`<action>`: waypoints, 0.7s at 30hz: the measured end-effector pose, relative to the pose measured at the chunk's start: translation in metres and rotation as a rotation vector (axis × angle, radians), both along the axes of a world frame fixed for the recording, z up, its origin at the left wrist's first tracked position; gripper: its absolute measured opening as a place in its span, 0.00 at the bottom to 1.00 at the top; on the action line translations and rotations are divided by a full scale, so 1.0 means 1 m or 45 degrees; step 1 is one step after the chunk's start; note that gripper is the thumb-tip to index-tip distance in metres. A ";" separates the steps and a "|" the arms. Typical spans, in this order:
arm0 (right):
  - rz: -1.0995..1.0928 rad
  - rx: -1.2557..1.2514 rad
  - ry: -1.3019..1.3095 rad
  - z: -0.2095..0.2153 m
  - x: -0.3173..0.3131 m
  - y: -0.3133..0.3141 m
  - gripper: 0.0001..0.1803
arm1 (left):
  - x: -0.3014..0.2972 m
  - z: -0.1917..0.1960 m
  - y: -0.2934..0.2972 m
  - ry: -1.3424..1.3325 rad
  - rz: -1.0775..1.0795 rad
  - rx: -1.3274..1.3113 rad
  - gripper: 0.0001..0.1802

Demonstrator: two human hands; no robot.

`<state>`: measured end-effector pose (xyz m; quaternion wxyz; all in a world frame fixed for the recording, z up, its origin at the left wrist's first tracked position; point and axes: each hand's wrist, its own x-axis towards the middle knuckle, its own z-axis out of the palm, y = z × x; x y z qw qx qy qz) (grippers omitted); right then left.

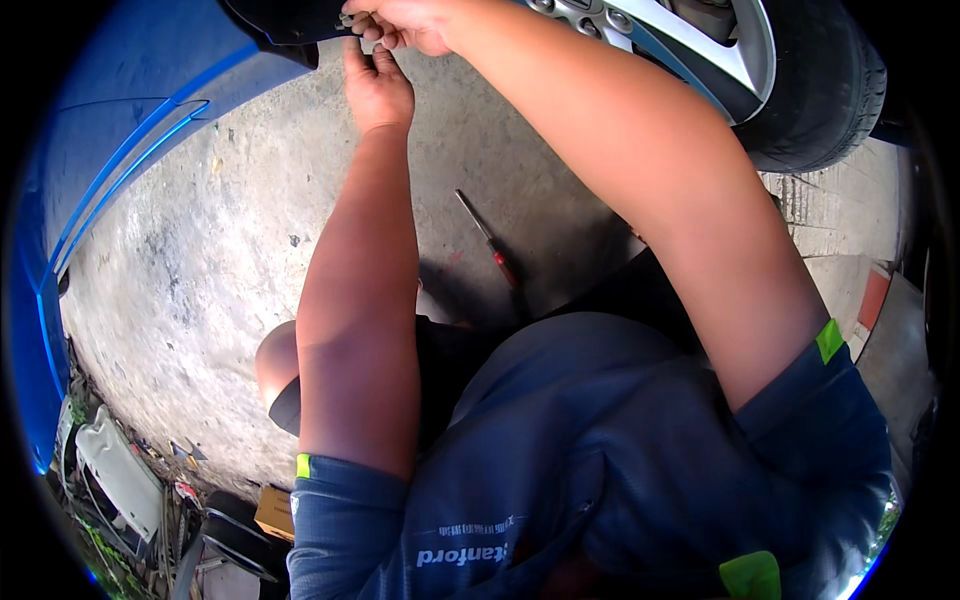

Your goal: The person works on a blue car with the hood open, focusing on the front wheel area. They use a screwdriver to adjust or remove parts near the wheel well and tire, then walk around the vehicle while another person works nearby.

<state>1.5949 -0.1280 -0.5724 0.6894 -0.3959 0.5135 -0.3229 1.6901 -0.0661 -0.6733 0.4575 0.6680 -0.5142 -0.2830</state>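
Note:
Both my hands meet at the top of the view, at the lower edge of a black panel (285, 20) beside the blue car body (130, 110). My right hand (415, 25) reaches in from the right, its fingers curled and pinched near the panel's edge. Just below it, my left hand (382, 95) points upward with thumb and fingers bent toward the same spot. Whatever small thing lies between the fingertips is too hidden to name. A screwdriver (488, 240) with a red handle and long metal shaft lies on the concrete floor between my forearms.
At the upper right stands a car wheel with a black tyre (825, 95) and silver spokes (745, 45). Along the lower left lie a pale car part (122, 470), a cardboard box (274, 513) and other clutter. A red-and-white block edge (872, 300) shows at the right.

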 end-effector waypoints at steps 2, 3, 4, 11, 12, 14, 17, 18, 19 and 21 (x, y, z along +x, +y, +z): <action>0.019 0.066 0.051 0.008 0.006 0.013 0.14 | 0.012 -0.037 -0.009 -0.125 -0.080 -0.180 0.24; 0.081 -0.040 -0.063 -0.014 0.001 0.006 0.16 | 0.009 -0.065 -0.025 -0.219 -0.162 -0.281 0.23; -0.040 0.030 -0.121 -0.027 0.011 0.011 0.14 | 0.007 -0.084 -0.032 -0.316 -0.233 -0.369 0.23; -0.395 0.187 -0.195 -0.038 0.087 0.055 0.13 | -0.003 -0.092 -0.028 -0.633 -0.066 -0.179 0.21; -0.493 0.228 -0.262 -0.044 0.092 0.052 0.13 | -0.008 -0.096 -0.029 -0.682 -0.071 -0.177 0.21; -0.689 0.299 -0.401 -0.055 0.100 0.045 0.14 | -0.020 -0.093 -0.028 -0.657 -0.070 -0.151 0.21; -0.904 0.350 -0.557 -0.068 0.106 0.031 0.14 | -0.033 -0.061 -0.022 -0.245 0.021 0.035 0.28; -0.946 0.346 -0.612 -0.068 0.110 0.027 0.14 | -0.031 -0.063 -0.022 -0.250 0.032 0.024 0.30; -0.996 0.345 -0.681 -0.069 0.112 0.025 0.15 | -0.029 -0.064 -0.023 -0.256 0.041 0.013 0.33; -1.030 0.299 -0.875 -0.074 0.112 0.025 0.15 | -0.029 -0.068 -0.024 -0.241 0.055 0.020 0.31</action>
